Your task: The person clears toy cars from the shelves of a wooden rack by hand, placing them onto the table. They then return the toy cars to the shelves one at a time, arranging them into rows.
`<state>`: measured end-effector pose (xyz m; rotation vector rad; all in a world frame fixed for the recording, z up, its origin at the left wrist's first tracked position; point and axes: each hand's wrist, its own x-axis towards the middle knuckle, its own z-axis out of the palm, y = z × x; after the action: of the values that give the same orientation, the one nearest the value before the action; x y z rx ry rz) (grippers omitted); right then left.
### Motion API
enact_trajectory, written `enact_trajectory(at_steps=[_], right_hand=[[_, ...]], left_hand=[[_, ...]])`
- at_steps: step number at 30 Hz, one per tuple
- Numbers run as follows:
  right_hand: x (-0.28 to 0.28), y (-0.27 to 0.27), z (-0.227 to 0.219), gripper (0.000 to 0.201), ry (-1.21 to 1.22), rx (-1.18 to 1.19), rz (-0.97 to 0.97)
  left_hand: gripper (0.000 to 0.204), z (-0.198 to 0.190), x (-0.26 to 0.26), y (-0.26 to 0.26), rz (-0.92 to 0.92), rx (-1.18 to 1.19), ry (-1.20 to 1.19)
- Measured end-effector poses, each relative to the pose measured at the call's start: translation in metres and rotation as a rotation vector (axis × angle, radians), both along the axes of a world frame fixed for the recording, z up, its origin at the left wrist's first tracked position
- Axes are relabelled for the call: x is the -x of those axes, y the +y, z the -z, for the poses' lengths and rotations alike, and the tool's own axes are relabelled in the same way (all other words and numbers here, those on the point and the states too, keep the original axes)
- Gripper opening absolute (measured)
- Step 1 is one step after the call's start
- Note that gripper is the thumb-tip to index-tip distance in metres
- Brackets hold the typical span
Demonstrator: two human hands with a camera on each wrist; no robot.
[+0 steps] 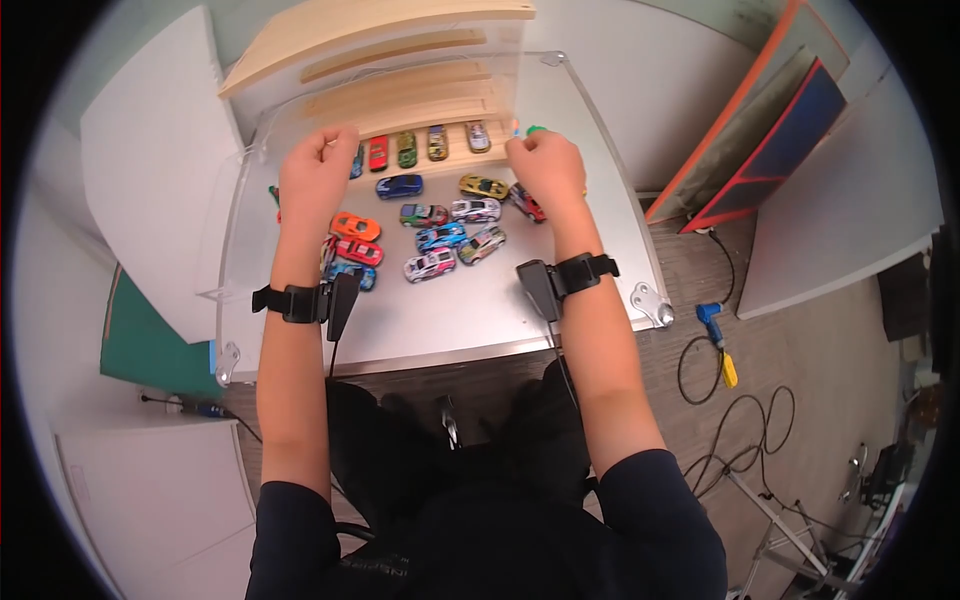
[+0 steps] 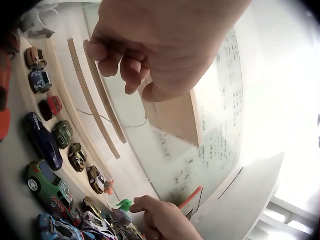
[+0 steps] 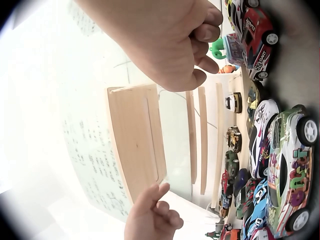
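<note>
Both hands are raised over the silver table, fingers loosely curled, with nothing visible in them. My left hand (image 1: 318, 175) hovers at the shelf's left part; its thumb stands apart from the fingers in the left wrist view. Opposite it, my right hand (image 1: 550, 175) overlaps the shelf's lower right corner. A wooden shelf (image 1: 380, 35) with clear panelling stands behind them. On its bottom board sit toy cars, among them a red car (image 1: 378, 153) and a green car (image 1: 407, 150). Several more lie in front: a dark blue car (image 1: 400, 186), a yellow car (image 1: 484, 186), an orange car (image 1: 355, 226).
A small green toy (image 3: 217, 48) lies beyond my right hand. White panels (image 1: 150, 150) lean at the left. Framed boards (image 1: 770, 150) stand at the right. Cables (image 1: 760, 440) and a metal stand (image 1: 790, 530) are on the floor; the table's metal edge (image 1: 450, 358) faces me.
</note>
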<state>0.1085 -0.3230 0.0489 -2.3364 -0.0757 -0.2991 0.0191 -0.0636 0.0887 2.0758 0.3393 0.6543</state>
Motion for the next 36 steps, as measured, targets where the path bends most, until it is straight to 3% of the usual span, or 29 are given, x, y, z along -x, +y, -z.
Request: enact_trajectory(at_steps=[2, 9, 17, 20, 22, 31, 36], right_hand=[[-0.002, 0.000, 0.001, 0.033, 0.013, 0.011, -0.029], [-0.005, 0.000, 0.005, 0.033, 0.046, 0.075, -0.020], [-0.006, 0.001, 0.007, 0.034, 0.039, 0.095, -0.024], [-0.005, 0.001, 0.005, 0.034, 0.053, 0.093, -0.033], [-0.005, 0.002, 0.004, 0.034, 0.046, 0.076, -0.029], [-0.006, 0.002, 0.000, 0.037, 0.069, 0.061, -0.069], [-0.003, 0.002, -0.001, 0.036, 0.072, 0.051, -0.059]], left_hand=[[0.031, -0.005, 0.018, 0.008, 0.005, 0.245, -0.090], [0.029, 0.023, 0.059, 0.049, -0.057, 0.281, -0.104], [0.024, 0.047, 0.091, 0.051, -0.032, 0.307, -0.022], [0.022, 0.047, 0.101, 0.046, -0.031, 0.206, 0.083], [0.020, 0.045, 0.105, 0.040, 0.064, 0.056, 0.160], [0.017, 0.047, 0.095, 0.026, 0.202, -0.499, 0.146], [0.018, 0.047, 0.087, 0.033, 0.254, -0.571, 0.217]])
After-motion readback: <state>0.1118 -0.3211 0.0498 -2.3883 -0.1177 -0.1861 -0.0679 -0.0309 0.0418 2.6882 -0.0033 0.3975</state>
